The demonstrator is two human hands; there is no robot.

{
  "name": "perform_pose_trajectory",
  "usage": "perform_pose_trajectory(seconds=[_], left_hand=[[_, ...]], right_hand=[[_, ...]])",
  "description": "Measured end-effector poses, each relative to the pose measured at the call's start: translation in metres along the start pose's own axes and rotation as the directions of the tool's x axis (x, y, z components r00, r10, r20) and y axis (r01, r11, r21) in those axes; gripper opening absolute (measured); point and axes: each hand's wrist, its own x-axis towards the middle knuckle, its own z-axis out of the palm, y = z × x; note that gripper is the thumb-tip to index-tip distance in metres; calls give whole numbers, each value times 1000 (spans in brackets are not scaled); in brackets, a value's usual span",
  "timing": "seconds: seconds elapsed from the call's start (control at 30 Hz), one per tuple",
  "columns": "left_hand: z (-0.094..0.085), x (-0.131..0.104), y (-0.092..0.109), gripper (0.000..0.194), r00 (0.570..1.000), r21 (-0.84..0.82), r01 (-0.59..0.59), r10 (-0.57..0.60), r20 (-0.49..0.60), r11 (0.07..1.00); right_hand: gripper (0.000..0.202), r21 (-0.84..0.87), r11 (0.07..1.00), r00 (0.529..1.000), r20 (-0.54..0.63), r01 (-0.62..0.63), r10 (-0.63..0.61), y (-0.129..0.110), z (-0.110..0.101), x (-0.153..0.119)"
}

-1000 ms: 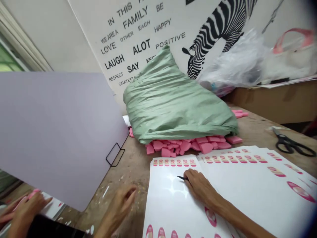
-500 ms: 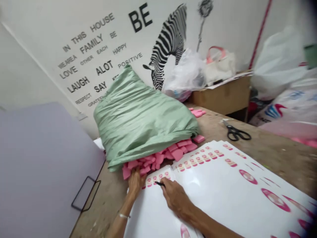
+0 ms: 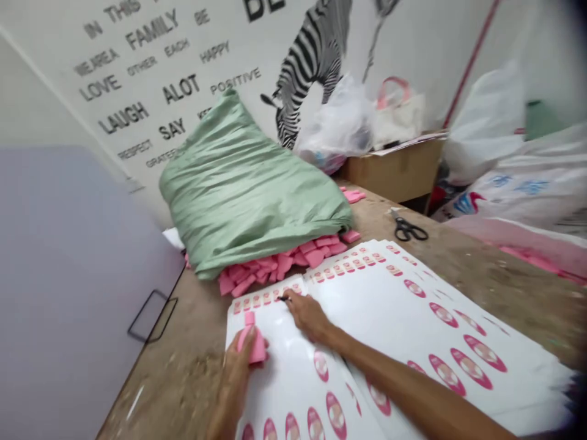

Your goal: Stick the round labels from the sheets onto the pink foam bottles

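Observation:
My left hand (image 3: pixel 237 373) is closed around pink foam-like pieces (image 3: pixel 258 349), held above the left sticker sheet (image 3: pixel 287 360). At that sheet's far edge, by a row of small pink-and-cream stickers, my right hand (image 3: pixel 308 316) pinches a thin black tool (image 3: pixel 284 298); its exact kind is too small to tell. More oval pink stickers run along the near part of the sheet. Beside it on the right lies a larger stack of sticker sheets (image 3: pixel 367 305). Beyond both, loose pink pieces (image 3: pixel 284 261) spill from the mouth of a green cloth sack (image 3: pixel 257 189).
Black-handled scissors (image 3: pixel 410 231) lie on the worn table (image 3: pixel 183 360) behind the sheets. A cardboard box (image 3: pixel 394 174) and a white plastic bag (image 3: pixel 339 119) stand at the back. On the left rises a pale panel (image 3: pixel 77 275) with a black wire handle (image 3: pixel 153 316).
My left hand has come back from the pile of pink pieces, now with some in it. My right hand still has the black tool at the sticker row. The camera view has shifted.

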Motion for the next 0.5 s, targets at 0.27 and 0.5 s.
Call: perform_pose_trajectory(seconds=[0.27,0.5], left_hand=[[3,-49,-13,41,991,-333,67,-25,130,941],[-33,-49,-16,50,996,-240,-25,5,-85,970]], right_hand=[[21,36,997,997,43,-73,71,-8,-32,26],[42,-166,924,938,-16,-345,348,-26,-52,-56]])
